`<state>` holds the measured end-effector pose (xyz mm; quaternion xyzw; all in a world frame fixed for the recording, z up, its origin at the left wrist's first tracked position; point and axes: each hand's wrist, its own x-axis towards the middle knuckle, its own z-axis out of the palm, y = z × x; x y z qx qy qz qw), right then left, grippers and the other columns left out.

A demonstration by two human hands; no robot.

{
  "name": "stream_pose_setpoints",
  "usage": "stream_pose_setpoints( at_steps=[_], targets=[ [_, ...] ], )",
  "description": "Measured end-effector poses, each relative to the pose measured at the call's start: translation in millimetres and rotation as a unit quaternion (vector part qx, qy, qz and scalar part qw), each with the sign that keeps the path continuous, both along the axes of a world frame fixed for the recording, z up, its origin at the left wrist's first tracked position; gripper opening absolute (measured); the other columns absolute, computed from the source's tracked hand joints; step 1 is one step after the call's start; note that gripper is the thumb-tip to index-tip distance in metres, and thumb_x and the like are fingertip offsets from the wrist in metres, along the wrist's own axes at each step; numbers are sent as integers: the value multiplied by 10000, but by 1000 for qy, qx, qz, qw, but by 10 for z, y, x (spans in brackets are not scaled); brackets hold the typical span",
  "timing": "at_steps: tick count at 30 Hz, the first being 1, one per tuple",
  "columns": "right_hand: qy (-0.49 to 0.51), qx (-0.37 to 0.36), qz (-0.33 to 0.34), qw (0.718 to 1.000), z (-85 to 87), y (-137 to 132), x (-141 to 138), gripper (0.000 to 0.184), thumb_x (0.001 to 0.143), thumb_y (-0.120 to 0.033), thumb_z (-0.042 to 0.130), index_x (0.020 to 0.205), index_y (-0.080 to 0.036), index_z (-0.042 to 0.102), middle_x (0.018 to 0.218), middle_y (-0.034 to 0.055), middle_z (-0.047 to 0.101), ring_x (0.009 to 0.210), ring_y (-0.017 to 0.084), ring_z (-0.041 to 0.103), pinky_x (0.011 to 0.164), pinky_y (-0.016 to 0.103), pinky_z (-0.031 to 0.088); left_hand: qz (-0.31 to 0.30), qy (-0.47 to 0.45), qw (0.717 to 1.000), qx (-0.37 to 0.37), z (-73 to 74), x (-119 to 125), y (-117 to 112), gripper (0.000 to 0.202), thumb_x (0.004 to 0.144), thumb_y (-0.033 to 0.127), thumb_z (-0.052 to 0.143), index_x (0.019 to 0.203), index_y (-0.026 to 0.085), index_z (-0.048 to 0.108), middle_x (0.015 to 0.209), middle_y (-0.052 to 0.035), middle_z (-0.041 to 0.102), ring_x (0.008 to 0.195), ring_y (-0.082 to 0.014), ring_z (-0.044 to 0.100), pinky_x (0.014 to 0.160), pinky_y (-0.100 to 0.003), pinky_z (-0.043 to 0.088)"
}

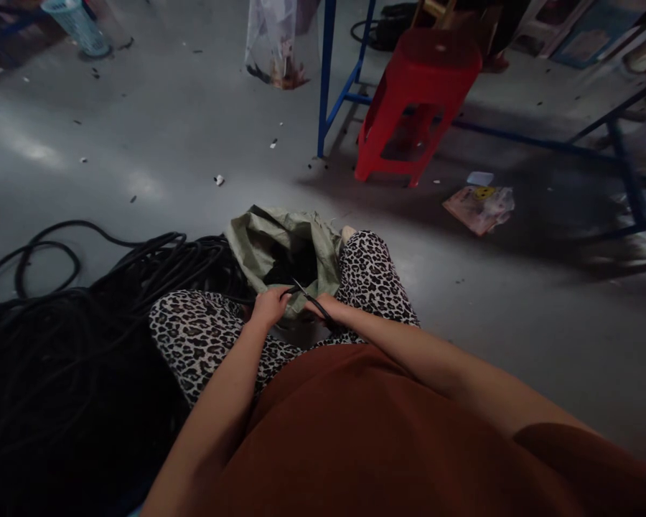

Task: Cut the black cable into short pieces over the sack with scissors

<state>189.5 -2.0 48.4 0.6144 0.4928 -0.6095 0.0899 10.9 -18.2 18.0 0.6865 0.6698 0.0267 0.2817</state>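
I sit with my knees in leopard-print trousers (pixel 377 276) apart. Between them stands an open green woven sack (pixel 272 240) with dark contents. My left hand (pixel 269 305) is closed, pinching the end of a thin black cable (pixel 296 289) at the sack's near rim. My right hand (pixel 328 309) is closed round a dark slender tool or cable piece (pixel 315 303) that points toward my left hand. What exactly the right hand holds is too dark to name.
A big heap of black cable (pixel 75 323) lies on the grey floor to my left. A red plastic stool (pixel 417 100) stands under a blue metal frame (pixel 326 79) ahead. Litter (pixel 479 205), a clear bag (pixel 277 43) and a light basket (pixel 78 25) lie farther off.
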Motion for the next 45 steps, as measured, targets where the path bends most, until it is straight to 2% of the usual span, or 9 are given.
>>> stream_pose_setpoints(
  at_steps=[4, 8, 14, 21, 30, 36, 45],
  targets=[
    [-2, 22, -3, 1000, 3, -10, 4, 275, 836, -275, 509, 618, -117, 566, 427, 15, 476, 404, 119, 493, 387, 173, 355, -2, 15, 1000, 19, 39, 7, 9, 339, 872, 313, 467, 1169, 239, 614, 1155, -43, 658, 1081, -196, 582, 936, -293, 425],
    [-9, 23, -9, 1000, -14, 7, 6, 257, 831, -255, 488, 628, -114, 563, 440, 25, 493, 383, 133, 502, 383, 195, 366, 13, 59, 998, 25, 84, -5, 22, 338, 862, 307, 487, 1167, 225, 607, 1115, -63, 665, 1067, -205, 581, 927, -305, 421],
    [-6, 20, -10, 1000, -80, 6, 16, 239, 814, -239, 497, 609, -128, 550, 446, 34, 500, 373, 156, 511, 366, 218, 379, 12, 71, 997, 13, 90, -11, 15, 333, 861, 308, 483, 1159, 235, 614, 1120, -67, 664, 1074, -218, 578, 914, -318, 420],
    [-12, 15, -51, 998, -117, -1, 34, 213, 797, -244, 525, 618, -130, 549, 406, 12, 456, 334, 132, 466, 342, 204, 359, 14, 94, 995, 6, 103, -23, 19, 334, 859, 322, 474, 1150, 247, 620, 1111, -63, 673, 1062, -222, 589, 892, -310, 432],
    [0, -41, -105, 994, -137, 10, 23, 165, 784, -227, 551, 665, -114, 530, 412, -1, 464, 337, 114, 473, 357, 180, 391, 37, 81, 996, -1, 105, -25, 27, 352, 865, 354, 456, 1159, 247, 619, 1099, -65, 680, 1042, -214, 605, 881, -294, 440],
    [7, -63, -107, 992, -129, 6, -15, 198, 810, -259, 540, 676, -117, 511, 452, 23, 509, 402, 146, 552, 375, 187, 424, 57, 79, 995, -2, 69, -32, 39, 364, 874, 375, 426, 1153, 240, 616, 1110, -66, 678, 1033, -214, 613, 873, -294, 447],
    [47, -91, -129, 986, -38, -26, -45, 218, 845, -303, 543, 709, -138, 503, 525, 19, 540, 423, 143, 560, 392, 219, 455, 82, 66, 994, 7, 25, -50, 48, 404, 891, 391, 387, 1196, 219, 589, 1130, -86, 667, 1033, -224, 615, 888, -315, 450]
  ],
)
